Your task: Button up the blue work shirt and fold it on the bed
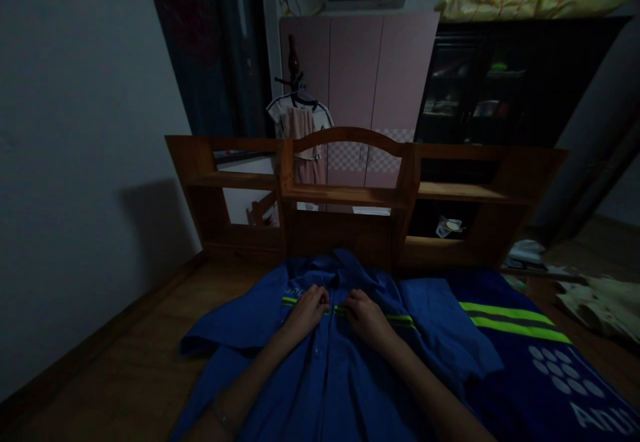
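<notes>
A blue work shirt [350, 369] with thin neon-green chest stripes lies spread front side up on a wooden surface, its collar away from me. My left hand [311, 305] is at the chest on the left of the button front, fingers curled in on the cloth beside the stripe. Across the front opening, my right hand [364, 314] pinches the cloth on the other side, near the same stripe. The fingertips of both hands are partly hidden, and the dim light blurs details. A few buttons run down the front below my hands.
Beside the shirt on the right lies a dark blue garment [530, 362] with wide neon stripes and white print. Beyond the collar stands a wooden headboard shelf [345, 194]. A wall [90, 162] borders the left; pink wardrobes [355, 75] stand behind.
</notes>
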`<control>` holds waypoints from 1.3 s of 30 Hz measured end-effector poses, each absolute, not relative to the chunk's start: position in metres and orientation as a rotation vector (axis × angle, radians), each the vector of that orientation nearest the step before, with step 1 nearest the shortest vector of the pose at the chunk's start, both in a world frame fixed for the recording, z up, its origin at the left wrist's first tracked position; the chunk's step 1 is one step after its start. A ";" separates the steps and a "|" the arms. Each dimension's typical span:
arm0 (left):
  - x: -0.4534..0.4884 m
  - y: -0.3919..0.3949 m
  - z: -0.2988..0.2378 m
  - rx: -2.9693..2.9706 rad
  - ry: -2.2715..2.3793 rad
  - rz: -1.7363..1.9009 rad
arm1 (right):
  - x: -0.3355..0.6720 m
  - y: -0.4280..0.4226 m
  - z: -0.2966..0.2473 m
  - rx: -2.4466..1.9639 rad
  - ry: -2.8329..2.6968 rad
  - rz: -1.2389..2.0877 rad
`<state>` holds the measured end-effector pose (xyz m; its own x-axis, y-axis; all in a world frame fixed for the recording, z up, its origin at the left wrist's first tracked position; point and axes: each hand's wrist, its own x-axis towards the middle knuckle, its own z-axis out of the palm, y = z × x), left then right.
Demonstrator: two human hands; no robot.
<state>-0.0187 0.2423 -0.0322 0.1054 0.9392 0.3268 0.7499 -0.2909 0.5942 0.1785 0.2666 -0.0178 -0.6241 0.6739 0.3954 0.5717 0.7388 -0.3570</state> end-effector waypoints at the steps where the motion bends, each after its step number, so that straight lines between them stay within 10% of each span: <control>1: -0.017 0.241 -0.032 2.112 1.671 0.989 | 0.178 0.266 -0.018 -0.949 -2.444 0.243; 10: -0.013 0.246 -0.033 1.477 1.387 1.155 | 0.177 0.269 -0.024 -0.909 -2.407 0.339; 21: -0.017 0.251 -0.035 1.113 1.240 1.198 | 0.180 0.288 -0.025 -0.705 -1.792 1.261; 39: -0.012 0.244 -0.034 1.561 1.251 1.301 | 0.173 0.270 -0.026 -0.886 -1.911 0.888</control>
